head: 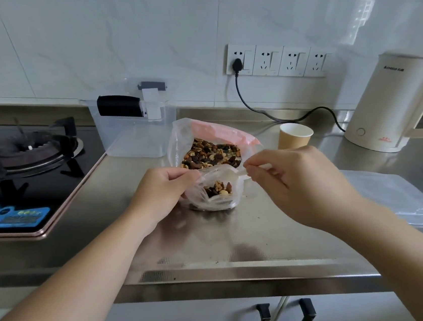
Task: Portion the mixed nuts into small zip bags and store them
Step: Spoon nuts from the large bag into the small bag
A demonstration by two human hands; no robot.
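Stainless-steel countertop (214, 241) fills the lower half of the view, with cabinet doors and their black handles (283, 318) just below its front edge. Both forearms reach in from the bottom corners toward the middle of the counter.

At the centre, the left hand (161, 192) pinches the left side of the mouth of a small zip bag (217, 199), thumb and fingers curled onto the plastic. The right hand (291, 177) pinches the right end of the same bag's top strip between thumb and forefinger, its other fingers loosely curled. The small bag rests on the counter between the hands and holds a small heap of mixed nuts (219, 189) at its bottom.

Right of the right wrist, a stack of empty clear bags (399, 197) lies flat on the steel.

Just behind the small bag, touching it, stands a large open bag of mixed nuts (211, 152) with a pink zip strip along its far rim. A paper cup (294, 136) stands beside it to the right.

Farther back sit a clear plastic storage container (133, 132), a gas hob (21, 166) to the left, and a cream electric kettle (394, 105) at right. A black cord (265, 112) runs up to the wall sockets (278, 59) on the white tiled wall.
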